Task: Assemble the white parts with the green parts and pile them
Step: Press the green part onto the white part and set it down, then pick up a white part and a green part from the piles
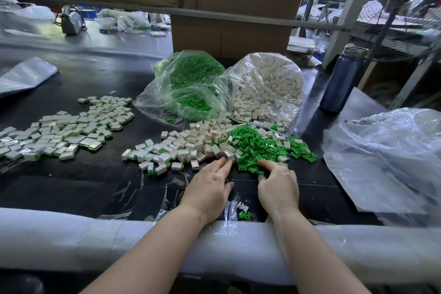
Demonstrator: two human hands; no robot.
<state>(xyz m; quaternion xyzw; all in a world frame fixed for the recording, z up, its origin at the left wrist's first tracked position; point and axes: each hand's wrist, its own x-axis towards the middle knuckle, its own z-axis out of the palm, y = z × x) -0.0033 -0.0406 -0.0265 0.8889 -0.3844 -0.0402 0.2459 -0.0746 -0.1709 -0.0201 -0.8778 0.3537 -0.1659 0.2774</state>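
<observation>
A black table (83, 181) carries everything. Far on it stand a bag of green parts (191, 83) and, to its right, a bag of white parts (267, 88). Assembled pieces (64, 131) lie spread at left. Nearer, loose white parts (191, 143) touch loose green parts (260, 148). The left hand (210, 186), fingers straight, touches a white part; the right hand (278, 186) curls its fingers into the green ones.

Two bare forearms, no sleeves in view up to frame edge. Left hand (210, 186) & right hand (278, 187): no gloves, no rings, no watch or wristband. Nails short, unpainted where visible, e.g. left thumb. No marks, tape or bandages on either arm.
</observation>
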